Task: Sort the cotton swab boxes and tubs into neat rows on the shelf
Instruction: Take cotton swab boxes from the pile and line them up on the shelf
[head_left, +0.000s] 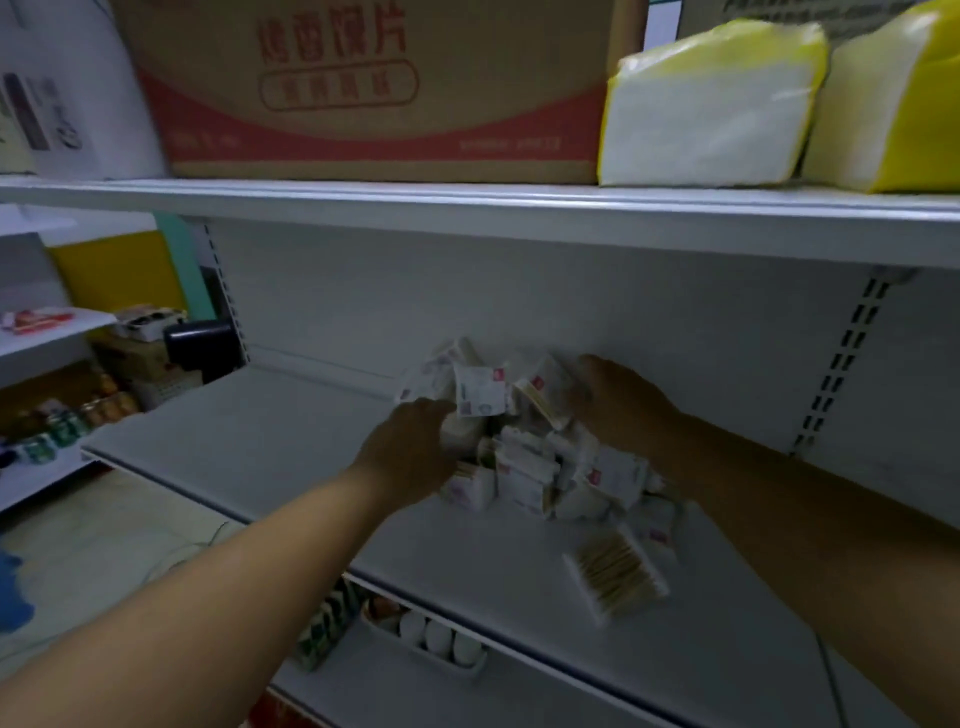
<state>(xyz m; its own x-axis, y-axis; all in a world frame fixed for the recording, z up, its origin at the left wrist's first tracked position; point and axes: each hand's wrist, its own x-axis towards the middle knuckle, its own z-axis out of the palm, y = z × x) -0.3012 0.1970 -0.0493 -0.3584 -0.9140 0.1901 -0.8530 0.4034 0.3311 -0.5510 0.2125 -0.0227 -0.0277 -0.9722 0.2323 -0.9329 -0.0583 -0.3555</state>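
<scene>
A jumbled heap of white cotton swab boxes (524, 452) lies on the white shelf (249, 431), toward its back right. My left hand (410, 452) reaches into the heap's left side, its fingers curled around a white box there. At the heap's right rear, my right hand (621, 400) touches a tilted box (545, 395); its fingertips are hidden. One flat pack of wooden-stick swabs (615, 574) lies apart near the shelf's front edge.
The shelf above (467, 208) carries a large cardboard carton (363, 88) and yellow-and-white tissue packs (711, 104). Below the front edge a lower shelf holds a tray of white tubs (436, 636). Another shelving unit with goods (62, 405) stands at left.
</scene>
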